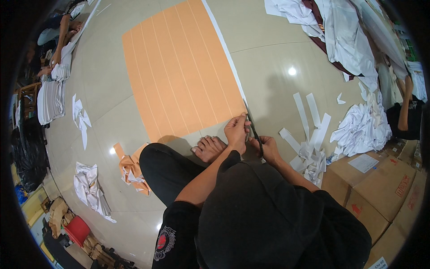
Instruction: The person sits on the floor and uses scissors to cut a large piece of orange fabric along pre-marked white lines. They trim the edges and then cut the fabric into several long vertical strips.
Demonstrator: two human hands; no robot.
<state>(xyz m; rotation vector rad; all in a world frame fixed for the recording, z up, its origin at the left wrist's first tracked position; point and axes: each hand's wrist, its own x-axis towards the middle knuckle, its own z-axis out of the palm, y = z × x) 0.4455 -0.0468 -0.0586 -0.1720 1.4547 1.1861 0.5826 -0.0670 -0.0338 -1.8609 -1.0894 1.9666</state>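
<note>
A large orange sheet (183, 67) with thin pale lines running along its length lies flat on the tiled floor in front of me. A narrow white margin (225, 47) borders its right side. At the sheet's near right corner, my left hand (236, 133) is closed, pinching the edge between thumb and fingers. Dark long-bladed scissors (253, 126) are gripped in my right hand (268, 149), just right of the left one. Their blades point away from me along the white margin; whether they are parted is too small to tell. My bare foot (209, 149) rests near the sheet's front edge.
White strips (317, 130) lie to the right, before a white cloth heap (362, 127) and cardboard boxes (380, 184). Orange scraps (133, 169) and crumpled white pieces (92, 188) are at left. Other people's arms show at the left (62, 40) and right (406, 101) rims.
</note>
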